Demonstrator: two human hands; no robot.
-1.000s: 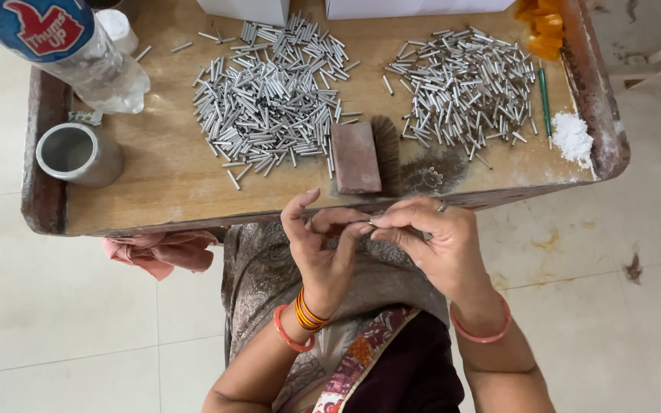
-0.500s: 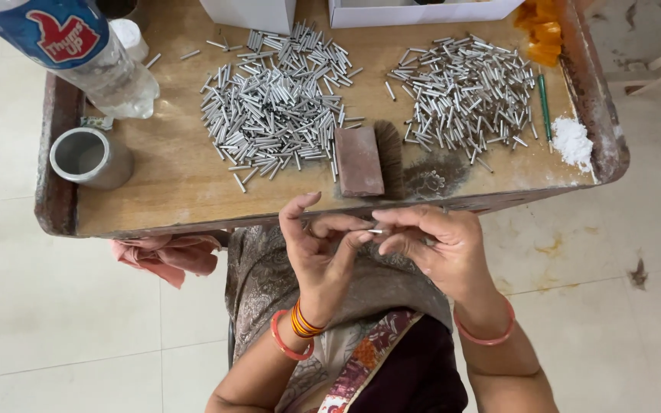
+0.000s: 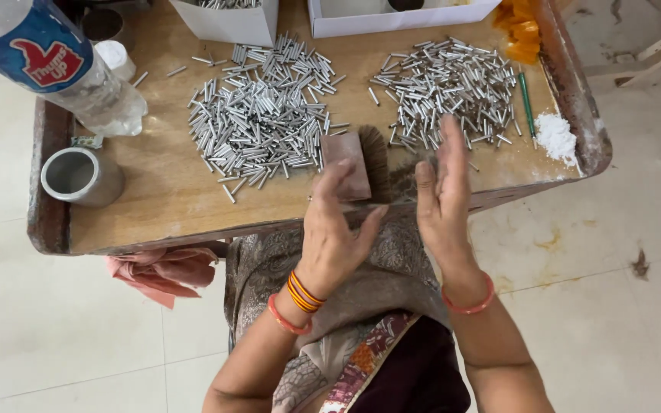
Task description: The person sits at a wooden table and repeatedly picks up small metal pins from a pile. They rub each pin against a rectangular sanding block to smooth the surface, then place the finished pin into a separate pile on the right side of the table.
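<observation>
My left hand (image 3: 334,229) and my right hand (image 3: 441,195) are raised over the near edge of the wooden table (image 3: 154,206), palms facing each other a short gap apart. The fingers of both are stretched out, and I see nothing between them. My left fingertips are just in front of a small brown block (image 3: 350,164) with a dark brush (image 3: 380,157) beside it. My right fingertips reach the near edge of the right pile of short metal tubes (image 3: 445,84). A second, larger pile of tubes (image 3: 258,115) lies to the left.
A plastic bottle with a blue label (image 3: 47,61) lies at the far left above a metal cup (image 3: 78,176). Two white boxes (image 3: 231,23) stand at the back. White powder (image 3: 556,134), a green pencil (image 3: 527,99) and orange cloth (image 3: 522,30) are at the right. A pink cloth (image 3: 162,268) hangs below the table.
Earlier both hands pinched a thin piece between their fingertips near my lap. They have since moved up to the table edge and opened, palms facing; the thin piece is no longer visible.
</observation>
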